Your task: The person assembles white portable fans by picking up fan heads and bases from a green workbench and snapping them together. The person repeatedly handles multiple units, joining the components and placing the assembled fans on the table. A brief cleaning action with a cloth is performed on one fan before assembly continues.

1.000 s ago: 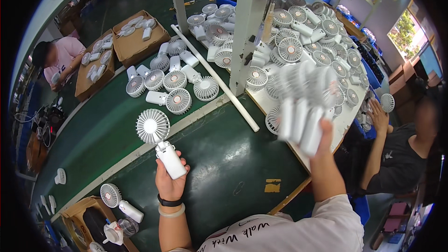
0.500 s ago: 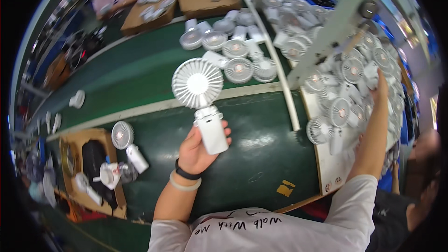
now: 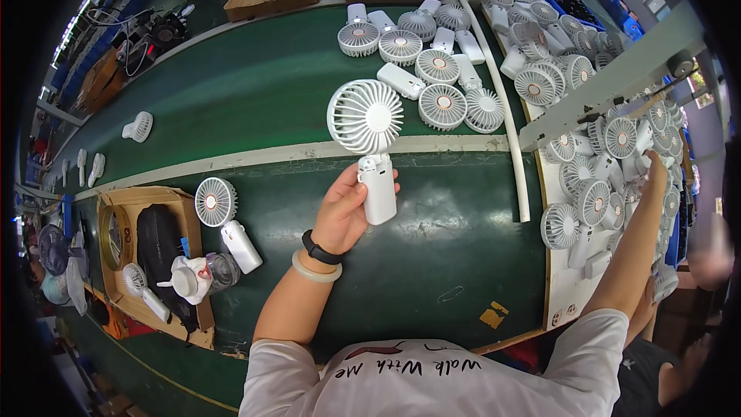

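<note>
White plastic everywhere: we've got 1 fan (image 3: 378,177) upright in our left hand (image 3: 346,208), thumb and fingers pinching its handle above the green tabletop (image 3: 463,262). Our right hand (image 3: 657,166) is in among the heap of fans (image 3: 593,202) on the pale board (image 3: 557,293); can't tell what its fingers are doing. Risk, we reckon: a careless tug there could start a slide, since they're piled loosely, and a slack left grip could drop ours. Counting: 7 in the cluster (image 3: 442,106) past the strip (image 3: 463,144), 1 beside fan (image 3: 241,247) next to the near carton (image 3: 202,337), 1 inside fan (image 3: 156,307), 1 white rod (image 3: 515,154); the heap overlaps too much.
</note>
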Tool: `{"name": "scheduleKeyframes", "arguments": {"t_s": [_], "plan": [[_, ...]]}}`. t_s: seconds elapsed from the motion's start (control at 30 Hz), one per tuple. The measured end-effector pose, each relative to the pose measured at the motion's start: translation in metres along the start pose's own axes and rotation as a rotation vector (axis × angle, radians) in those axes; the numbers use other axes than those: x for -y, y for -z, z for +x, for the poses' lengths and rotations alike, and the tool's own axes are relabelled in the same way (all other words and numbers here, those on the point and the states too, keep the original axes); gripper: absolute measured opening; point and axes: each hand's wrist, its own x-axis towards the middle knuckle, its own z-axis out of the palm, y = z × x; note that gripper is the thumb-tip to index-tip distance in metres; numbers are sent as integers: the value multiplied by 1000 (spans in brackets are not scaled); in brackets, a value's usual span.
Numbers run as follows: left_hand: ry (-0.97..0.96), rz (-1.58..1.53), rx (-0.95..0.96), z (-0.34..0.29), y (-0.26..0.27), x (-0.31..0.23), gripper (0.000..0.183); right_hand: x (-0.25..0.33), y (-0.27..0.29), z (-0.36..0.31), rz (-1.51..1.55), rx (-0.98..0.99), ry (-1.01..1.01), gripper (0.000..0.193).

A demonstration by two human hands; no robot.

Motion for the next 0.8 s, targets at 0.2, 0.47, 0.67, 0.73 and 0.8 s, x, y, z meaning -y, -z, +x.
{"name": "scheduleKeyframes", "arguments": {"t_s": [0.2, 0.47, 0.67, 0.73, 0.8], "plan": [[-64, 124, -48, 1, 27, -1, 49, 45, -10, -113, 378, -270, 858, 43], [-17, -47, 25, -8, 32, -5, 51, 18, -192, -378, -99, 587, 1652, 20], [-9, -7, 2, -3, 34, 0, 52, 6, -263, -429, 62, 1037, 1088, 25], [-13, 50, -34, -1, 34, -3, 52, 10, -273, -422, 58, 1152, 975, 22], [-23, 52, -67, 0, 33, -6, 52, 10, -277, -419, 53, 1224, 880, 19]]}}
